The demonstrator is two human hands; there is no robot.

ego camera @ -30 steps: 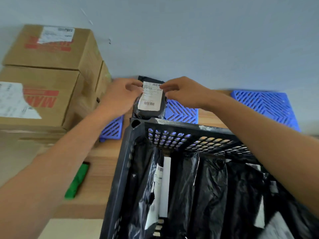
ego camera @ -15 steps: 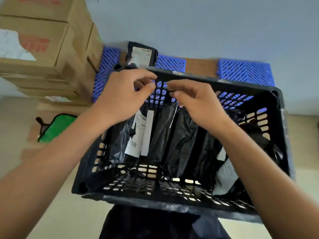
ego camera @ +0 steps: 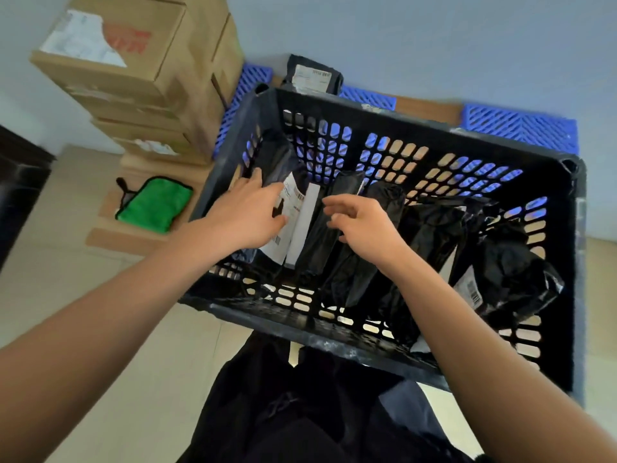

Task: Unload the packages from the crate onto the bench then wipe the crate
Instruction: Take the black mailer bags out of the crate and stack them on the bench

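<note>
Quick count from what's visible: one black crate (ego camera: pixel 394 135). Inside it I make out roughly five black packages standing on edge — the leftmost labelled one (ego camera: pixel 293 225), three in the middle, and a crumpled one (ego camera: pixel 510 275) at the right end — though they overlap, so the exact number is hard to call. One more package (ego camera: pixel 314 76) sits behind the crate. Two hands — left hand (ego camera: pixel 247 215), right hand (ego camera: pixel 364 225). One green cloth (ego camera: pixel 153 203). Cardboard boxes (ego camera: pixel 133 61): at least three stacked. Three blue grid panels (ego camera: pixel 517 132) showing.
</note>
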